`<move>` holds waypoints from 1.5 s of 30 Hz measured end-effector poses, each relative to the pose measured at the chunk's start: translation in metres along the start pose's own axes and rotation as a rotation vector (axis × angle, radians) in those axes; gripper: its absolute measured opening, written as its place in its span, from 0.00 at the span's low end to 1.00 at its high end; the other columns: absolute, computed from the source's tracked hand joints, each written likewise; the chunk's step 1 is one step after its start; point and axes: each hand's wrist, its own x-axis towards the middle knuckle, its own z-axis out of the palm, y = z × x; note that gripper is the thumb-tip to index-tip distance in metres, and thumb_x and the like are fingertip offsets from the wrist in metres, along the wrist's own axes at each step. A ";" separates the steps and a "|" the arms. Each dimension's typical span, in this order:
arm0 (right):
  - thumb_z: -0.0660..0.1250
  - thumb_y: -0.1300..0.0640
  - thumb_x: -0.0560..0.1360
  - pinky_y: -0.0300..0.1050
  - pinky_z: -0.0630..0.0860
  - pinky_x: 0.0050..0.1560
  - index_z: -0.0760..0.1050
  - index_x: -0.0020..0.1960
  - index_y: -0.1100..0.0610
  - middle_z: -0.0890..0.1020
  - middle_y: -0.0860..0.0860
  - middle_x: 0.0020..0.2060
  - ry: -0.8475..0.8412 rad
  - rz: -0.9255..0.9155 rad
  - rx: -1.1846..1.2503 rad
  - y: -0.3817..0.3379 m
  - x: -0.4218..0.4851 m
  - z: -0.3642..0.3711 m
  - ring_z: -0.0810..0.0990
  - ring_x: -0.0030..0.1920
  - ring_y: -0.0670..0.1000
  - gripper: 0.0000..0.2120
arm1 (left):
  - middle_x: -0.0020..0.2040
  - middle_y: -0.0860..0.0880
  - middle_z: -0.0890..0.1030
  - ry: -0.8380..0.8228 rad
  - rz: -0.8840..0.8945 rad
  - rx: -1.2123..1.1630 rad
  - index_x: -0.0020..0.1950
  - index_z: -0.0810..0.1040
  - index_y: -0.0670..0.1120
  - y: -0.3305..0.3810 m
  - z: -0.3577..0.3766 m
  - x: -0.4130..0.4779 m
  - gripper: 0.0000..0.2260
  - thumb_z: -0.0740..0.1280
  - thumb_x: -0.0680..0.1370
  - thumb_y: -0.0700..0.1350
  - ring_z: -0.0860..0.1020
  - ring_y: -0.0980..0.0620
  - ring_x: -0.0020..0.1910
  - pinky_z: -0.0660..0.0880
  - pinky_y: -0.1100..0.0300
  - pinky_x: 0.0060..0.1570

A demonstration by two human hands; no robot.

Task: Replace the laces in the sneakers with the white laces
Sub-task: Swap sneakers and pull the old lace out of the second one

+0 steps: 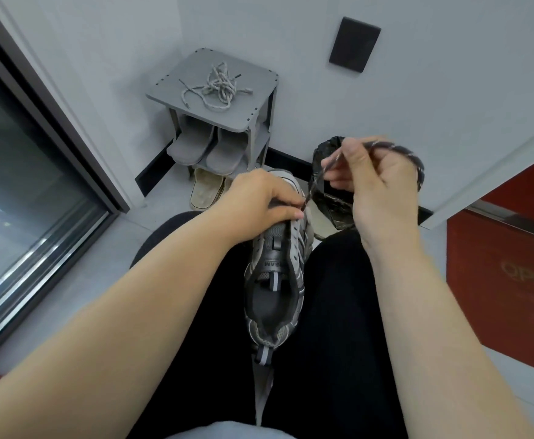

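Grey sneaker (275,274) wedged between thighs (338,312), toe away. Curled left hand (259,198) grips its front, fingertips right where the dark lace (414,160) leaves the eyelets. Raised right hand (383,182) pinches that lace, slack looped round its back. Loose white laces (218,85) piled on rack (259,99), well apart.

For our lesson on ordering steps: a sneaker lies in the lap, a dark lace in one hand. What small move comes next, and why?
Probably the right hand should draw the dark lace clear of the sneaker while the left hand grips its toe end. The lace runs down to there, the upper eyelets look empty, and the pale laces lie on the rack.
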 end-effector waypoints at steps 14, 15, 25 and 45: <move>0.72 0.50 0.69 0.36 0.75 0.44 0.78 0.43 0.46 0.83 0.43 0.40 -0.215 -0.036 -0.070 -0.037 0.006 -0.019 0.80 0.41 0.43 0.04 | 0.35 0.58 0.82 0.323 -0.223 -0.420 0.37 0.81 0.56 0.016 -0.007 -0.001 0.11 0.72 0.70 0.39 0.79 0.60 0.39 0.76 0.67 0.45; 0.73 0.50 0.68 0.35 0.73 0.52 0.76 0.51 0.44 0.81 0.40 0.48 -0.259 -0.086 -0.251 -0.027 0.007 -0.014 0.79 0.50 0.40 0.13 | 0.36 0.55 0.82 0.341 -0.219 -0.439 0.38 0.82 0.53 0.020 -0.011 0.001 0.09 0.73 0.69 0.39 0.80 0.57 0.40 0.76 0.65 0.46; 0.74 0.52 0.69 0.40 0.74 0.41 0.81 0.41 0.52 0.84 0.49 0.37 -0.539 0.182 -0.439 0.022 -0.001 0.001 0.76 0.34 0.41 0.04 | 0.36 0.54 0.83 0.404 -0.118 -0.544 0.40 0.82 0.49 0.034 -0.016 0.014 0.06 0.72 0.70 0.37 0.82 0.53 0.39 0.78 0.51 0.50; 0.68 0.56 0.74 0.41 0.75 0.55 0.80 0.51 0.49 0.84 0.46 0.45 -0.411 0.239 -0.211 0.014 0.009 -0.007 0.81 0.49 0.43 0.06 | 0.44 0.48 0.83 0.045 -0.237 -0.301 0.41 0.81 0.46 0.005 0.001 0.006 0.03 0.70 0.72 0.38 0.81 0.52 0.44 0.77 0.59 0.50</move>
